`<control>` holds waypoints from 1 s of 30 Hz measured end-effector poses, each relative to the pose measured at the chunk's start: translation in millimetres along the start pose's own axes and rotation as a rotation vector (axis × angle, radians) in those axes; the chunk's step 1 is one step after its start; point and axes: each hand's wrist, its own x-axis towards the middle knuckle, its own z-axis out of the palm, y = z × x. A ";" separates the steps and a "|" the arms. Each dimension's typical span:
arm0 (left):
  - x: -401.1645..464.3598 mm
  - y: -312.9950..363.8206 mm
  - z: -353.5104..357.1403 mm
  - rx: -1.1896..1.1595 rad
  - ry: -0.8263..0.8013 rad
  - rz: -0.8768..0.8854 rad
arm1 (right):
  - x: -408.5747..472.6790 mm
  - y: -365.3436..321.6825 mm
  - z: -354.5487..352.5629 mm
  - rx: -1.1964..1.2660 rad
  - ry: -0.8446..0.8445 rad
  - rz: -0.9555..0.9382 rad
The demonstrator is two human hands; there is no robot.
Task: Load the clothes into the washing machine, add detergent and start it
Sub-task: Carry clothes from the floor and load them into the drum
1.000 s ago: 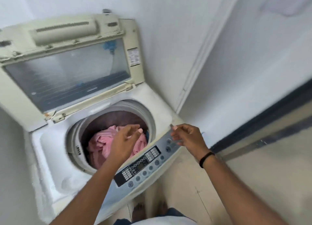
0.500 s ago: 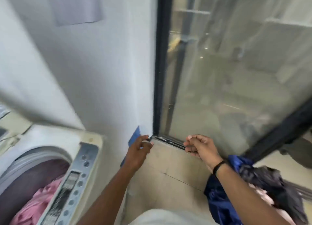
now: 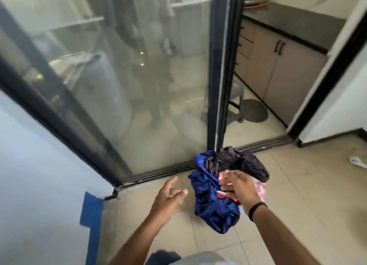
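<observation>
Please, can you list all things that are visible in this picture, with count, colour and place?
blue garment: one, shiny blue, on the floor by the door track
black garment: one, black, on the pile's far side
pink patterned cloth: one, pink and white, under the right hand
glass door: one, black frame, ahead
blue tape: strips, blue, on the left wall
cabinets: beige, black handles, upper right
left hand: open, above the floor tiles
right hand: fingers spread, over the pile

I see a shiny blue garment (image 3: 210, 201), a black one (image 3: 244, 163) (a pink-and-white patterned piece (image 3: 260, 189) underneath), and blue tape (image 3: 92, 211).
</observation>
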 end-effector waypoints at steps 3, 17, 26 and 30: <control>20.8 4.4 32.3 0.052 -0.104 -0.038 | 13.0 4.9 -28.7 0.049 0.082 0.035; 212.9 23.3 173.2 0.293 -0.359 -0.193 | 147.6 2.8 -108.3 -0.082 0.303 0.313; 314.5 -30.1 244.9 0.379 -0.381 -0.397 | 263.9 75.6 -122.7 -0.256 0.267 0.482; 358.5 -69.7 282.0 0.342 -0.288 -0.505 | 323.9 117.5 -125.5 -0.590 0.073 0.468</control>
